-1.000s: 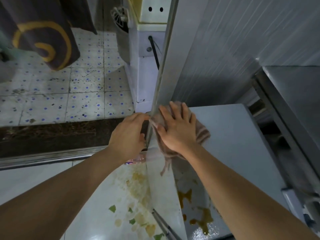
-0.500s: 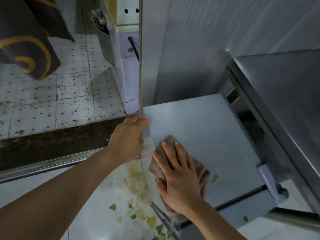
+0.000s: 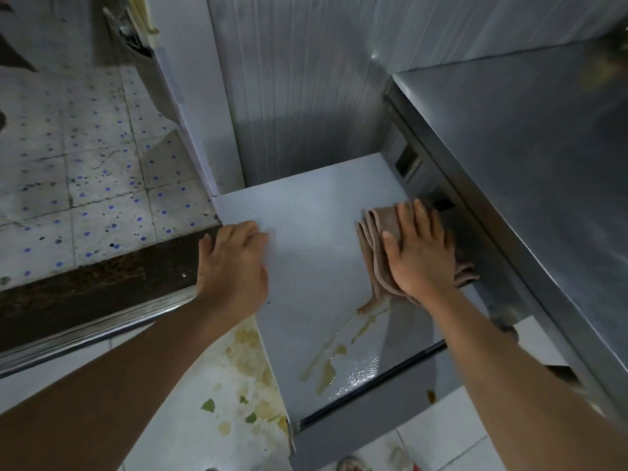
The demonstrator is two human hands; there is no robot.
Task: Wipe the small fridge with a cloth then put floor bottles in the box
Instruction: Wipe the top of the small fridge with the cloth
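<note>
Pressing flat on a folded brown cloth (image 3: 380,239), the right hand (image 3: 419,256) lies with its fingers straight and slightly spread, palm down, near the right edge of the small fridge (image 3: 312,232) top. The cloth bunches under the palm and sticks out on both sides of it, with a loose corner trailing toward the front. The left hand (image 3: 232,266) rests at the left edge of the same grey top, thumb hanging over the side and fingers loosely laid on the surface, holding nothing. Yellowish streaks (image 3: 331,355) and a wet, shiny patch mark the front part of the fridge top, between the two forearms. Just beside the fridge on the right stands a taller steel worktop (image 3: 530,158), its edge close to the cloth. A ribbed metal wall (image 3: 306,79) rises behind. To the left, the white floor (image 3: 190,419) beside the fridge shows yellow stains and small green scraps (image 3: 209,404), and farther back lie speckled tiles (image 3: 85,158) with blue dots beyond a dark threshold strip.
</note>
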